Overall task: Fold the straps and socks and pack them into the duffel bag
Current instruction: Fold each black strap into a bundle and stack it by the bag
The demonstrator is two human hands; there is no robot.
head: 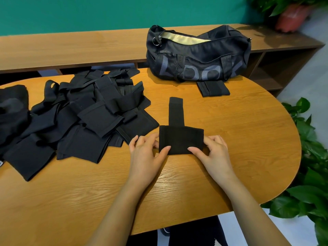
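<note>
Two hands: both grip one strap point(181, 140) at the near middle of the counter point(230, 157).
Left hand point(147, 153): thumb on top of the strap's near-left corner, fingers curled at its left edge, so it's pinching.
Right hand point(213, 151): mirror grip on the right edge, thumb on top, fingers tucked at the side, also pinching.
Strap: wide part lies flat as a folded rectangle between the hands. Narrow tail point(175, 110) runs straight out away from the person, not yet folded in.
Step (my read): squaring the wide fold; tail goes in next.
Pile point(88, 114): tangled black pieces left of the hands, nearest edge just beside the left hand. Can't split straps from socks here. Plenty unfolded, so it's early in the task.
Folded piece point(213, 88): one bundle on the counter right at the foot of the duffel bag, not inside.
Duffel bag point(197, 55): far side of the counter, zip open, pale lining showing; contents not visible.
Risk 1: fabric looks springy. If either pinch lets go before the tail is in, the fold likely pops open.
Risk 2: tail laid off-centre makes a lopsided bundle that could unroll when lifted.
Risk 3: left hand is close to the pile, so a sideways sweep could snag a loose loop.
Risk 4: bag mouth is a sagging slit, so a one-handed drop may land on the flap, not inside.
</note>
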